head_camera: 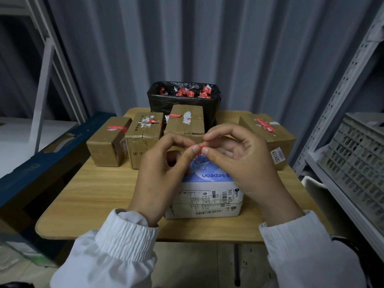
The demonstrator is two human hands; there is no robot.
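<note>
A white and blue parcel [209, 190] with shipping labels lies on the wooden table [87, 196] in front of me. Above it, my left hand [164, 169] and my right hand [239, 161] meet fingertip to fingertip. Between thumbs and forefingers they pinch a small scrap of red tape [202, 146]. Both wrists wear white elastic cuffs. The far part of the parcel's top is hidden behind my hands.
Several brown cardboard boxes [109, 140] with red tape strips stand in a row at the back of the table. Behind them sits a black-lined bin [182, 102] holding red tape scraps. A grey crate [357, 150] rests on metal shelving at right. A blue crate [37, 163] stands at left.
</note>
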